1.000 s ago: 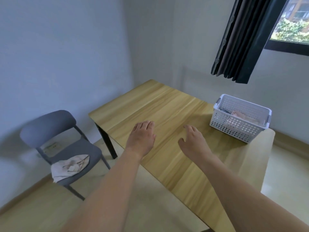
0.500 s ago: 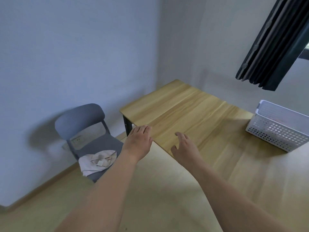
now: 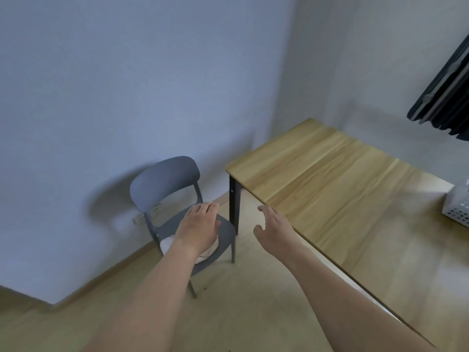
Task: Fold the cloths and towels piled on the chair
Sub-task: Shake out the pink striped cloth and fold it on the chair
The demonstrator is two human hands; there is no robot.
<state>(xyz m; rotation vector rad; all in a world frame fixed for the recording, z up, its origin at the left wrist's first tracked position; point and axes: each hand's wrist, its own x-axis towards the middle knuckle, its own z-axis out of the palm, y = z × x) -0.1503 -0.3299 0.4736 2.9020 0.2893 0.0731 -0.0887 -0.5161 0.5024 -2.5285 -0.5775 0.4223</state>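
Both forearms are bare to the frame edge, with no sleeves, left hand [image 3: 200,226] and right hand [image 3: 272,228] ungloved.

chair [image 3: 165,180]: matt grey plastic
cloth [image 3: 166,244]: soft off-white fabric
table [image 3: 337,184]: smooth pale wood grain, black legs
basket [image 3: 456,208]: white perforated plastic

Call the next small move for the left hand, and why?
Probably lower the left hand onto the pale cloth on the grey chair and pinch it: both hands are open and empty, and the wooden table lies bare for folding.
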